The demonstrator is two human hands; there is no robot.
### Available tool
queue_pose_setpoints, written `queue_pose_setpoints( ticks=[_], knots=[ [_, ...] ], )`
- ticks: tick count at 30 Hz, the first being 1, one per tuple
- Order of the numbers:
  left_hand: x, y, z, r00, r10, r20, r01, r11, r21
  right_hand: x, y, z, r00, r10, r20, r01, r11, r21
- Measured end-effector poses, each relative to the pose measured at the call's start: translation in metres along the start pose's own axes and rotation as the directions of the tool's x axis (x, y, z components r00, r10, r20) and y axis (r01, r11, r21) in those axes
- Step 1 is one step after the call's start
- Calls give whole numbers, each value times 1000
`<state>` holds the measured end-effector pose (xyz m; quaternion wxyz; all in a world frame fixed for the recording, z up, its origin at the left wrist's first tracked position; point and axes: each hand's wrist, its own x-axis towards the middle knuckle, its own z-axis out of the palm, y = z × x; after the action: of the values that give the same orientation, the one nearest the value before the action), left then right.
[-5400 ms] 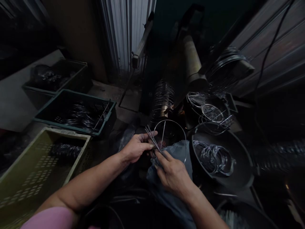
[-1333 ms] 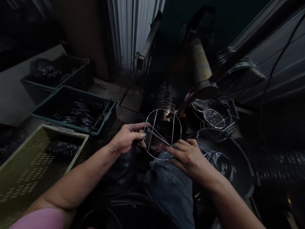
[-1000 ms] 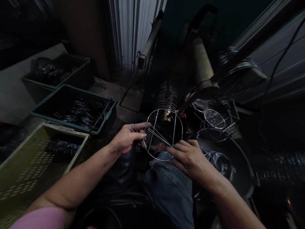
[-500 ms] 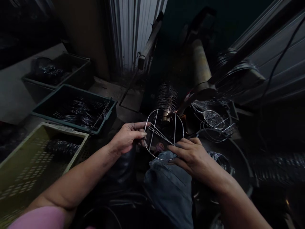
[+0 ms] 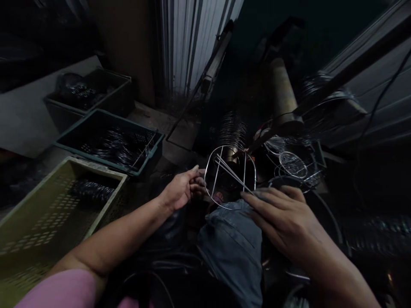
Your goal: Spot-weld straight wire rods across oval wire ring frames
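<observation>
Two hands meet at one wire ring [image 5: 255, 173], which is above the knee in blue jeans [image 5: 234, 239]. The left hand [image 5: 180, 193] pinches the ring's left edge. The right hand [image 5: 285, 218] keeps its fingers [image 5: 257, 197] stretched, with the tips at the lower right edge where thin straight wires [image 5: 229, 170] end; whether they grip cannot be told.

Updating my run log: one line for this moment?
left hand: grips wire ring | right hand: fingertips at ring's edge | thin rods cross ring
</observation>
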<state>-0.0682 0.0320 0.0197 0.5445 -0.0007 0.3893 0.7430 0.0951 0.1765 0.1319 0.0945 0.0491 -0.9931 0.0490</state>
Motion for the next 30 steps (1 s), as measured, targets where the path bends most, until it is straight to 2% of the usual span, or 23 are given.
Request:
queue_pose_setpoints(
  ticks=[3,7,9,11,13,14,16,17,18,19,20,22,23,24,26,30],
  knots=[
    [5,-18,-8,997,-47,-69,44,998,-51,41,-7,7,994,-87,62,96,983,-159],
    [5,-36,-18,992,-104,-75,100,993,-57,104,-4,38,932,-265,247,323,918,-231],
    [1,-36,-25,996,-79,-36,76,995,-61,120,-3,47,900,-290,325,374,897,-234],
    [-4,-31,-32,999,-46,6,47,996,-76,119,-5,47,894,-286,345,377,897,-232],
    [-9,-23,-38,999,-20,44,23,996,-83,102,-7,42,926,-227,301,300,926,-228],
    [-11,-19,-39,998,-3,63,7,997,-74,89,-7,41,954,-151,259,210,952,-221],
    [-14,-13,-40,995,35,98,-32,999,-30,57,-5,46,983,117,141,-98,985,-140],
    [-14,-12,-39,993,52,102,-53,999,12,41,-3,52,954,291,71,-290,957,-21],
    [-13,-11,-38,994,62,93,-69,995,70,25,0,61,893,449,37,-448,876,178],
    [-12,-11,-35,995,71,74,-81,987,142,11,3,71,812,581,62,-553,729,405],
    [-10,-12,-32,996,76,48,-85,972,220,-1,5,82,711,690,139,-618,517,593],
    [-5,-13,-25,997,77,-1,-72,938,339,-18,8,101,523,794,311,-595,79,800],
    [-2,-14,-22,997,79,-18,-67,929,364,-22,9,107,456,808,374,-546,-78,834],
    [1,-14,-18,996,86,-26,-70,928,366,-24,10,111,412,813,411,-496,-178,850],
    [6,-13,-13,995,96,-35,-77,933,352,-23,14,111,387,812,437,-431,-260,864],
    [11,-8,-4,996,83,-39,-62,923,379,-19,24,98,464,767,443,-360,-294,885]
  ],
)
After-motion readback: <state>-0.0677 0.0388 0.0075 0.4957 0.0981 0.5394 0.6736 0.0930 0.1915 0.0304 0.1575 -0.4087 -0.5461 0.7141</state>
